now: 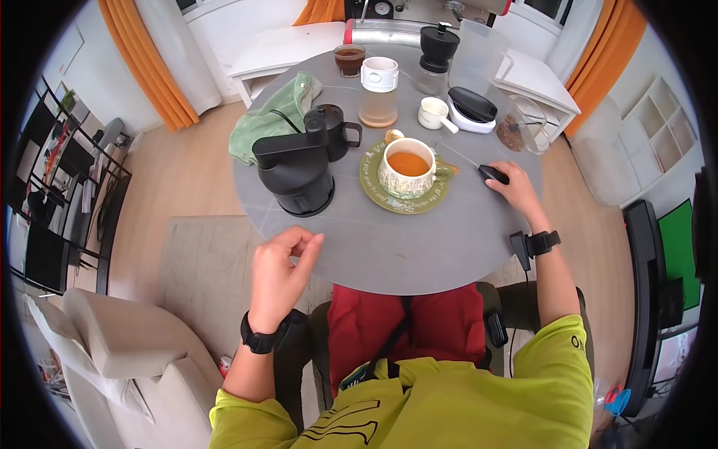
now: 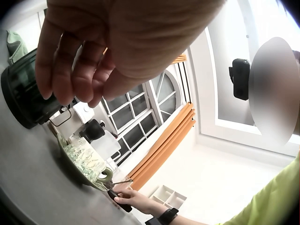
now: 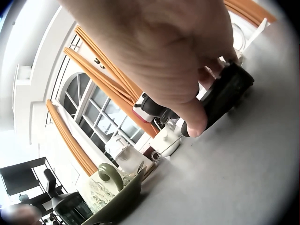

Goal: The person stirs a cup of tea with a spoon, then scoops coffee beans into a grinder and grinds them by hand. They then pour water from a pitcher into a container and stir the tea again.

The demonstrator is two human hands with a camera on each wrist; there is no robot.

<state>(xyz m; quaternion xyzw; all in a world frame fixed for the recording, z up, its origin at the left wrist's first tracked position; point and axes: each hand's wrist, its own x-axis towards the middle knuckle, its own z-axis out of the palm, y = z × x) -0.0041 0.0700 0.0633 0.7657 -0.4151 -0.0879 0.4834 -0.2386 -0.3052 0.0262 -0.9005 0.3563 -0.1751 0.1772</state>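
My right hand (image 1: 514, 188) grips the black handle of a small whisk (image 1: 493, 174) at the table's right side. In the right wrist view the whisk's handle (image 3: 227, 91) lies between thumb and fingers, low over the grey surface, its thin rod ending in a small coil. To the left of it, a patterned cup (image 1: 407, 179) of orange-brown drink stands on a green saucer (image 1: 378, 196). My left hand (image 1: 280, 273) hangs near the table's front left edge, fingers loosely bent and holding nothing; the left wrist view shows the hand (image 2: 112, 47) beside a black kettle (image 2: 28, 93).
A black kettle (image 1: 295, 183), a black lidded jug (image 1: 340, 138) and a green cloth (image 1: 262, 127) are at left. Behind the cup stand a white-topped container (image 1: 379, 78), a glass of dark drink (image 1: 349, 63), a grinder (image 1: 436, 52), a small white pot (image 1: 432, 114) and a glass jar (image 1: 512, 131).
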